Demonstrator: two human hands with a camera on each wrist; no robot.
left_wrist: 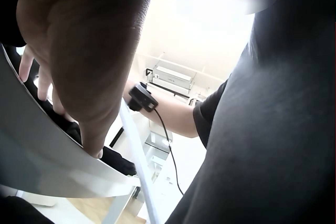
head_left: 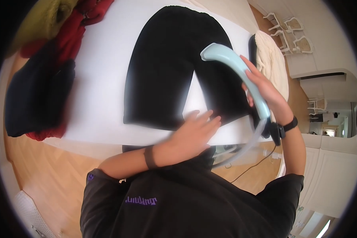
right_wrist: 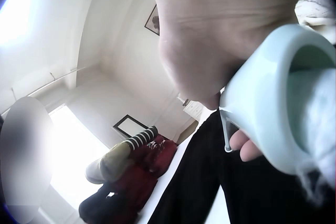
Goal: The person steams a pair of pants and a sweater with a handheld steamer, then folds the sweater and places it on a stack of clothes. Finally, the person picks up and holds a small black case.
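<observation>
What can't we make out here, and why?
Right hand: fingers partly hidden behind pale-blue tool, head view.
Black shorts: one leg partly covered by that tool, head view.
Yellow garment: cut off by top edge, head view.
Purple lettering: too blurred to read, head view.

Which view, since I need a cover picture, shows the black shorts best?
The head view: the black shorts show from waist to hems, partly covered by the light-blue steamer and left hand. The right wrist view crops them; the left wrist view shows only dark strips near that hand.
</observation>
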